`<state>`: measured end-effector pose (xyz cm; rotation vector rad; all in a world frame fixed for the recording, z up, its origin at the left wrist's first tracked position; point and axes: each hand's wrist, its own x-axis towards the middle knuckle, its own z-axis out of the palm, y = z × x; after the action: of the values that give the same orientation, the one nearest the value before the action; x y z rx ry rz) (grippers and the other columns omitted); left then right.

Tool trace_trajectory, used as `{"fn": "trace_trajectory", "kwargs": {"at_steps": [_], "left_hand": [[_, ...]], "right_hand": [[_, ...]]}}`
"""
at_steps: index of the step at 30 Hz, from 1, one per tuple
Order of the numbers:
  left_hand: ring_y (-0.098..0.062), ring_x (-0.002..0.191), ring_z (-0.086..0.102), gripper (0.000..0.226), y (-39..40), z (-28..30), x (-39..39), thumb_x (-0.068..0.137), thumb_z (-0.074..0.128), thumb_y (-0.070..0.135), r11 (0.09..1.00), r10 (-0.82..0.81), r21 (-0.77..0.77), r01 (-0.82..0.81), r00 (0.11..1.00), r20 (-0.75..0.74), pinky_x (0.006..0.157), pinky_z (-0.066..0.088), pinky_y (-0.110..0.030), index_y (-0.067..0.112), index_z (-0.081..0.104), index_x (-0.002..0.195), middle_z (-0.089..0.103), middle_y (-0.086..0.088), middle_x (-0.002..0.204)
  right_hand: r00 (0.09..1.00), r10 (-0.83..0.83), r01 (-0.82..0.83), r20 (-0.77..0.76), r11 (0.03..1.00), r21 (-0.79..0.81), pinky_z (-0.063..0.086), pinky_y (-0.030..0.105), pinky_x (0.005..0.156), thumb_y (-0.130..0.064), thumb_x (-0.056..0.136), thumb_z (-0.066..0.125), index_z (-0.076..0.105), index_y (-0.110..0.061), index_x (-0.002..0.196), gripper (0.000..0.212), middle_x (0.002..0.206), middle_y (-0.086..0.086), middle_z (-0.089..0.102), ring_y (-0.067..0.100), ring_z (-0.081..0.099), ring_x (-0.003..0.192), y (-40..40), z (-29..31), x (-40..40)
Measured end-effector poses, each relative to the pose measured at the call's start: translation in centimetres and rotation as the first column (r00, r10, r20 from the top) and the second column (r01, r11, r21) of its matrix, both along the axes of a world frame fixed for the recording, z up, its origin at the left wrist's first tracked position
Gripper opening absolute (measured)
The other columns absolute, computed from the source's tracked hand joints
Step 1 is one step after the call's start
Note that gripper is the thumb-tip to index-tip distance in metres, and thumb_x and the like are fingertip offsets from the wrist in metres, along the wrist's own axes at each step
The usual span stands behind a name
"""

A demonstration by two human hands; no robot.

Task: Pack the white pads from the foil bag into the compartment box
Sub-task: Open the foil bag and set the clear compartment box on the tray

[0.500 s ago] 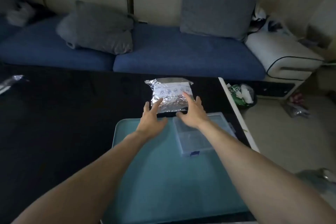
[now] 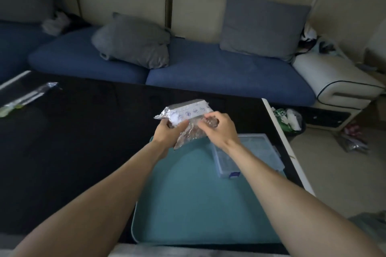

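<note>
foil bag (image 2: 186,120) held up between both hands over the teal tray's (image 2: 188,204) far edge, left hand (image 2: 167,131) gripping one end, right hand (image 2: 217,127) pinching the other (long axis tilted); compartment box (image 2: 246,158) just below right wrist, lid apparently closed.

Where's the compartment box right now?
In the head view, the clear compartment box lies lid shut on the right part of the teal tray, under the right forearm and just below the foil bag held in both hands.

Compartment box (image 2: 246,154) on tray (image 2: 188,194), right of held foil bag (image 2: 188,119)
</note>
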<state>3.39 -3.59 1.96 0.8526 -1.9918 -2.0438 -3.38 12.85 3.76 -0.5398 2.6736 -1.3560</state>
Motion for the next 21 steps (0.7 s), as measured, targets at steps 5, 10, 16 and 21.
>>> {"fn": "trace_trajectory", "kwargs": {"at_steps": [5,10,16,21], "left_hand": [[-0.028,0.097,0.068,0.068,-1.3,1.9,6.3,0.072,0.079,-0.004,0.998,0.048,0.042,-0.045,0.996,-0.081,0.086,0.058,-0.051,0.015,0.037,0.122,0.061,-0.011,0.11],[-0.024,0.098,0.069,0.068,-0.9,2.7,11.7,0.073,0.088,0.032,0.974,0.151,0.2,-0.109,0.966,-0.211,0.081,0.06,-0.045,0.016,0.038,0.115,0.057,-0.013,0.118],[-0.024,0.09,0.073,0.036,0.1,3.9,13.8,0.083,0.078,0.008,0.992,-0.078,-0.115,0.043,0.943,-0.324,0.08,0.061,-0.042,0.013,0.063,0.115,0.072,-0.009,0.103],[-0.013,0.114,0.061,0.034,-0.7,3.2,12.1,0.087,0.074,0.012,0.908,-0.141,-0.418,-0.012,0.932,-0.333,0.098,0.053,-0.044,0.022,0.069,0.119,0.058,0.007,0.13]], "right_hand": [[0.999,0.031,-0.031,0.01,0.999,-0.019,0.041,0.009,0.059,-0.043,0.083,0.077,0.055,-0.018,0.111,0.043,0.097,-0.005,0.064,0.002,0.06,0.081,0.3,1.0,5.3],[0.966,0.142,-0.155,0.214,0.987,0.047,0.042,0.024,0.082,-0.055,0.09,0.066,0.037,-0.024,0.144,0.069,0.118,-0.005,0.065,0.012,0.062,0.102,1.2,1.2,10.3],[0.931,0.092,-0.083,0.353,0.996,-0.04,0.055,0.048,0.098,-0.063,0.093,0.053,0.041,-0.025,0.143,0.064,0.143,0.002,0.053,0.023,0.061,0.117,2.5,0.2,12.1],[0.992,-0.128,0.129,0.017,0.98,-0.151,0.06,0.043,0.084,-0.043,0.083,0.079,0.037,-0.032,0.146,0.077,0.137,0.002,0.049,0.018,0.071,0.093,3.3,0.0,10.2]]}}
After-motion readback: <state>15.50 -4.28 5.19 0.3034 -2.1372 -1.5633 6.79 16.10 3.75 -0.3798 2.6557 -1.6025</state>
